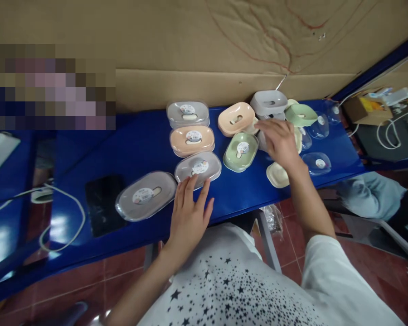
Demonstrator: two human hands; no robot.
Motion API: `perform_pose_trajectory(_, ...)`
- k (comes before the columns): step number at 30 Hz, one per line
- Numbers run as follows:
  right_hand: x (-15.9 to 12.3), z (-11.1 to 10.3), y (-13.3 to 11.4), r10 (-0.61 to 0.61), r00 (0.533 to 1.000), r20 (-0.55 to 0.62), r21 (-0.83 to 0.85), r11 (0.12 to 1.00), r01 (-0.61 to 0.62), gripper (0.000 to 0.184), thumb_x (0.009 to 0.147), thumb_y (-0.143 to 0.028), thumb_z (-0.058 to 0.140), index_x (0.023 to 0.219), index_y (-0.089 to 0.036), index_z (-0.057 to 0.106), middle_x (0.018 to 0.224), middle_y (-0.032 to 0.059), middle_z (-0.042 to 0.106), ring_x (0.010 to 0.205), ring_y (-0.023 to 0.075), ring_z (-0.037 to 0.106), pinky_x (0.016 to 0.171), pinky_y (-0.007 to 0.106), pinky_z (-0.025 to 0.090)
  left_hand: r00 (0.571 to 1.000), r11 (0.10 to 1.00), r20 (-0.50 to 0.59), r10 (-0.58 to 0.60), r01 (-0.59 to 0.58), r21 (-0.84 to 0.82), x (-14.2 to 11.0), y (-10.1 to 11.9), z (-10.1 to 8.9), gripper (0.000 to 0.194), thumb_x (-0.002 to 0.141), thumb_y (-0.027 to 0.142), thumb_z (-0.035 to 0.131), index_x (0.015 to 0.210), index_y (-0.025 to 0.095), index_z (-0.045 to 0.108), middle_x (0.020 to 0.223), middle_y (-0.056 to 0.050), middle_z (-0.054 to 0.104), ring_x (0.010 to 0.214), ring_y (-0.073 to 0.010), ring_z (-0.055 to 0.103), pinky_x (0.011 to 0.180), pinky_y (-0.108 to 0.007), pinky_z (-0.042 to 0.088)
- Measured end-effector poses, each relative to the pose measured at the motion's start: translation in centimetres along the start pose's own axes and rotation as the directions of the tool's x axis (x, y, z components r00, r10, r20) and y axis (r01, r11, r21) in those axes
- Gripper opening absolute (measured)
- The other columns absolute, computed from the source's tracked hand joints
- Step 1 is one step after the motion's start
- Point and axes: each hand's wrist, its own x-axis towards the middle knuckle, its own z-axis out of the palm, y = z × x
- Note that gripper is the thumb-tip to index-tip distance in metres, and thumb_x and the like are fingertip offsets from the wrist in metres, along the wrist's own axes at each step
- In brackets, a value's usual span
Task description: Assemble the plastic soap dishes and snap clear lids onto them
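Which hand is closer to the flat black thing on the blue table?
Left. A grey dish lies between the left hand and the flat black thing; the right hand is farther, past a green dish.

Wht tee (221,258) w/ blk stars (241,290)

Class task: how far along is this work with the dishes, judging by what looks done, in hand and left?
Four covered, labelled dishes look done. The left hand is at a covered grey one; the right hand is among uncovered pieces, its grip unclear. Probably left: the open peach dish, open green dish and loose clear lids.
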Motion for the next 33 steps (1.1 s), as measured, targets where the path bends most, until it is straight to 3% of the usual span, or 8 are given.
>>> perform_pose_trajectory(6,6.7,2.6,4.1,-0.153,0.956,0.251,0.012,0.988,0.155,0.04,0.107,-0.026,0.052,0.142,-0.023,0.07,0.155,0.0099,0.066,0.149,0.0331,0.052,0.123,0.058,0.032,0.99,0.992,-0.067,0.124,-0.124,0.004,-0.9,1.4,0.4,0.068,0.103,0.021,0.068,0.166,0.022,0.04,0.168,-0.024,0.04,0.16,-0.0439,0.039,0.123,-0.067,0.048)
perform_pose_trajectory(10,7.8,2.1,3.5,-0.081,0.985,0.155,0.034,0.996,0.077,0.033,0.109,-0.035,0.052,0.128,-0.023,0.076,0.137,0.0112,0.076,0.134,0.0314,0.064,0.121,0.056,0.035,0.982,0.976,-0.051,0.183,-0.187,-0.108,-1.8,2.2,0.7,0.053,0.103,0.018,0.066,0.154,0.025,0.052,0.16,-0.019,0.05,0.151,-0.0377,0.052,0.119,-0.06,0.055)
perform_pose_trajectory(14,4.6,-0.7,-0.1,-0.016,0.998,-0.056,0.066,0.998,0.02,0.036,0.11,-0.047,0.054,0.134,-0.026,0.072,0.133,0.0093,0.078,0.125,0.0317,0.069,0.115,0.054,0.046,0.997,0.925,-0.06,0.044,-0.064,-0.374,-1.8,2.4,0.6,0.066,0.106,0.025,0.064,0.165,0.033,0.035,0.16,-0.015,0.052,0.143,-0.03,0.062,0.111,-0.052,0.062)
perform_pose_trajectory(18,-2.1,-3.2,-6.5,-0.353,0.936,-0.012,0.123,0.928,0.352,0.035,0.108,-0.03,0.065,0.142,-0.039,0.068,0.133,-0.0005,0.079,0.127,0.0258,0.071,0.114,0.05,0.051,0.959,0.936,-0.283,-0.029,-0.074,-0.344,-0.6,1.8,-0.3,0.115,0.094,0.045,0.083,0.171,0.048,-0.002,0.184,-0.013,0.002,0.163,-0.0413,0.036,0.116,-0.065,0.057)
perform_pose_trajectory(20,-4.7,-3.8,-8.8,-0.501,0.865,0.01,0.184,0.851,0.491,0.046,0.105,-0.019,0.067,0.147,-0.039,0.066,0.132,-0.0025,0.079,0.128,0.0214,0.071,0.115,0.044,0.052,0.962,0.968,-0.264,0.067,-0.127,-0.215,0.2,1.4,-0.9,0.117,0.089,0.046,0.089,0.171,0.051,0.006,0.185,-0.009,-0.001,0.166,-0.045,0.026,0.12,-0.071,0.05)
perform_pose_trajectory(23,-5.1,-3.7,-9.1,-0.576,0.817,-0.009,0.323,0.772,0.548,0.04,0.106,-0.024,0.069,0.144,-0.036,0.068,0.129,-0.0016,0.081,0.127,0.0196,0.072,0.115,0.041,0.053,0.975,0.975,-0.169,0.142,-0.167,-0.149,1.1,1.3,-1.4,0.085,0.093,0.035,0.085,0.163,0.044,0.038,0.177,-0.01,0.032,0.158,-0.0403,0.043,0.12,-0.066,0.053)
perform_pose_trajectory(28,2.7,-1.4,-3.1,-0.08,0.996,0.031,0.379,0.923,0.062,0.053,0.115,-0.055,0.036,0.13,-0.025,0.077,0.125,0.0081,0.081,0.112,0.0261,0.077,0.099,0.043,0.059,0.941,0.958,-0.296,0.161,-0.222,-0.183,0.7,1.3,-1.9,0.07,0.093,0.021,0.084,0.152,0.043,0.054,0.161,-0.005,0.054,0.147,-0.0343,0.057,0.123,-0.068,0.049)
perform_pose_trajectory(33,10.9,2.9,0.2,0.3,0.924,0.239,-0.121,0.953,-0.278,0.039,0.097,-0.054,0.07,0.106,-0.018,0.083,0.103,0.0161,0.081,0.105,0.0377,0.074,0.094,0.053,0.057,0.935,0.977,-0.343,0.09,-0.149,-0.151,-1.3,0.6,-2.8,0.074,0.096,0.019,0.077,0.159,0.047,0.049,0.157,-0.002,0.059,0.145,-0.0332,0.059,0.125,-0.075,0.043)
